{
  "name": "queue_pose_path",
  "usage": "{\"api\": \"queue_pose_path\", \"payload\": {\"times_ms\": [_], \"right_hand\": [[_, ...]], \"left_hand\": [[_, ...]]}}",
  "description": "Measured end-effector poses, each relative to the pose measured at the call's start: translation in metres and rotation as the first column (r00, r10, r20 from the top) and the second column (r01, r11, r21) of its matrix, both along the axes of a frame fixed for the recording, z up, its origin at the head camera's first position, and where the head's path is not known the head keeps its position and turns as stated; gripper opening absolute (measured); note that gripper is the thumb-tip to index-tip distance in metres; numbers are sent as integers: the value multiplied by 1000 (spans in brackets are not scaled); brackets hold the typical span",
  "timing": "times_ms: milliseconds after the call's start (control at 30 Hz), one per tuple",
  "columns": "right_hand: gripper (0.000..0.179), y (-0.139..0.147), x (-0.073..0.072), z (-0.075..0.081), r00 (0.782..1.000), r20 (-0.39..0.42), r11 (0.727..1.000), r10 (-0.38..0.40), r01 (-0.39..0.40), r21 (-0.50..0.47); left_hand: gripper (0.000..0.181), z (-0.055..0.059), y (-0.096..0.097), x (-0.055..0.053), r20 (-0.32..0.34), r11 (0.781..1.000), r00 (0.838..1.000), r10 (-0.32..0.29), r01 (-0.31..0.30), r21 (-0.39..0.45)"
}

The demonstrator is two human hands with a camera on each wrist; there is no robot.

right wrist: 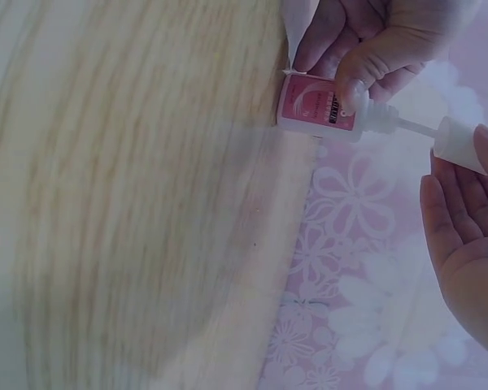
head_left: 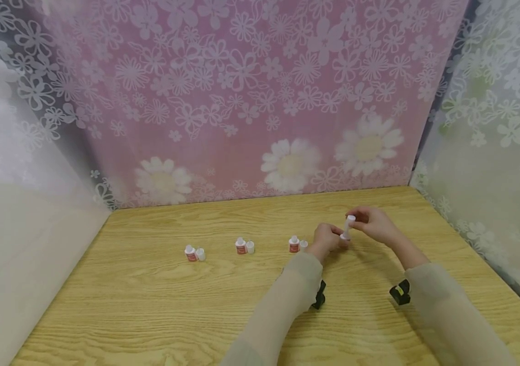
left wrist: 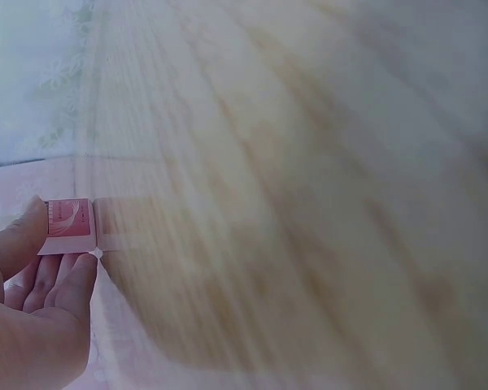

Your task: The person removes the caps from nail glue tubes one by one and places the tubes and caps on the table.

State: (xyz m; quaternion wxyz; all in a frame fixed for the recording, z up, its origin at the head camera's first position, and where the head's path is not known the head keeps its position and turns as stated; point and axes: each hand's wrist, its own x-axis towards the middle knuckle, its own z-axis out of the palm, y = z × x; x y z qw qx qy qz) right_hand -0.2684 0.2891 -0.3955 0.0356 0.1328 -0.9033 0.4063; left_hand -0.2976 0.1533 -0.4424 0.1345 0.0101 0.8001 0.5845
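My left hand (head_left: 328, 239) holds a small white bottle with a pink-red label (right wrist: 309, 104) near the table, with the thumb over the label. In the right wrist view, a thin pale stem (right wrist: 415, 127) bridges the bottle's neck and a white cap (right wrist: 459, 146). That cap is pinched between the thumb and fingers of my right hand (head_left: 374, 224), above the bottle in the head view. Left fingers hide most of the bottle from the head camera. Just left of my left hand stands a similar bottle (head_left: 294, 245) with a white cap (head_left: 303, 245) beside it.
Further left stand two more such bottles, a middle one (head_left: 241, 247) and a leftmost one (head_left: 191, 254), each with a white cap beside it. The wood-grain table (head_left: 150, 305) meets a pink floral curtain (head_left: 223, 101) behind and pale sheets at both sides.
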Motion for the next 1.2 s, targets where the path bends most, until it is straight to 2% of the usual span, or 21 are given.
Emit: {"api": "queue_pose_path", "payload": {"times_ms": [333, 700, 967, 1200], "right_hand": [[26, 2, -2, 3, 1000, 0, 1000, -5, 5, 2], [25, 0, -2, 7, 1000, -8, 1000, -16, 16, -12], [28, 1, 0, 11, 1000, 22, 999, -20, 21, -26], [26, 1, 0, 10, 1000, 9, 999, -16, 16, -30]], "left_hand": [[15, 1, 0, 0, -15, 1000, 1000, -5, 5, -23], [15, 3, -1, 3, 4, 1000, 1000, -1, 1, 0], [17, 1, -1, 2, 0, 1000, 1000, -4, 4, 3], [17, 0, -1, 1, 6, 1000, 1000, -10, 10, 5]]}}
